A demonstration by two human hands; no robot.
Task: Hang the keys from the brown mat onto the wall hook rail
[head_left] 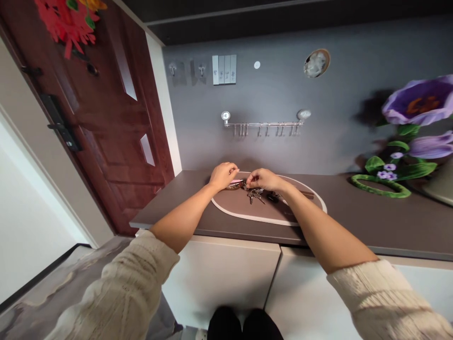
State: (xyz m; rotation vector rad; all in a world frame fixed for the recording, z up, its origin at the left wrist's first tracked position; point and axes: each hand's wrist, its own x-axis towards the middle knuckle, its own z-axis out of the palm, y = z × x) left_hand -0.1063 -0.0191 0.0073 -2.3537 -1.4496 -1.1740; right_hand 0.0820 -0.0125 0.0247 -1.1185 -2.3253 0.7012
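Observation:
On an oval brown mat [244, 211] with a pale border, a bunch of keys [257, 196] lies spread below my right hand [264, 179]. The thumb and fingertips of that hand are pinched together at the upper left end of the bunch. My left hand [222, 176] is at the mat's left side with its fingers curled in; what they hold, if anything, is hidden. Between the hands lies a small item with a pink top and brown edge [235, 184], its kind unclear. A black key fob [272, 197] rests under my right wrist.
A clear rail with several hooks [265, 124] hangs on the grey wall behind the mat. Purple fabric flowers [421, 106] with a green looped base stand at the right. White cabinet doors [226, 274] are below the countertop; a dark red door [116, 118] is at left.

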